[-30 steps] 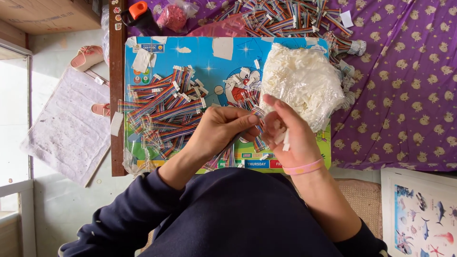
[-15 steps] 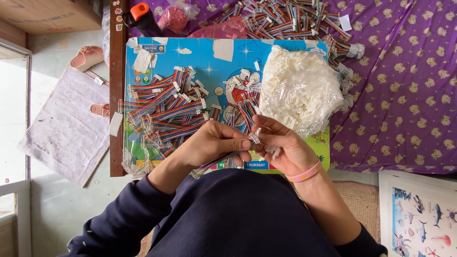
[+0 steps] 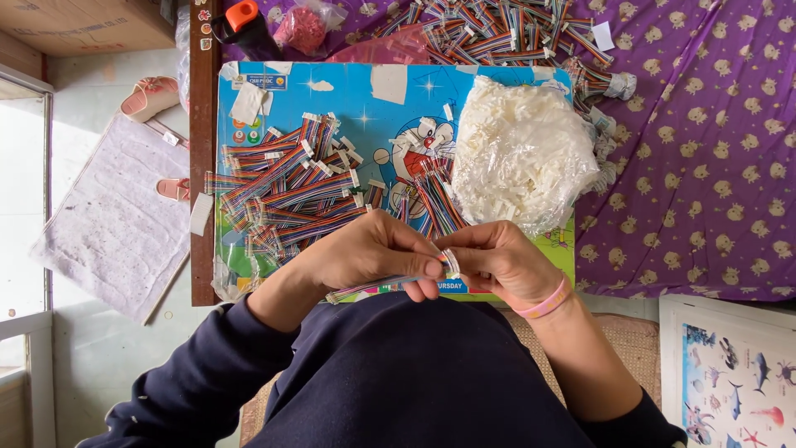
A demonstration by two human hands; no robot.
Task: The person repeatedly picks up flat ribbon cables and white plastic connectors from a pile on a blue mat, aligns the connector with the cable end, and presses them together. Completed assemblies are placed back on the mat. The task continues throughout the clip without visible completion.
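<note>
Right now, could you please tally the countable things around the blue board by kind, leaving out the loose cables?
Pink sandals: 2
Bag of white connectors: 1
Blue board: 1
Orange-capped bottle: 1
Grey mat: 1
Pink wristband: 1
Total: 7

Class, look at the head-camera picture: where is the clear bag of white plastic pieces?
The clear bag of white pieces lies on the blue board's right side, just beyond the right hand.

right hand (image 3: 502, 264) off bag (image 3: 522, 153) — meets left hand (image 3: 373, 253)
</note>
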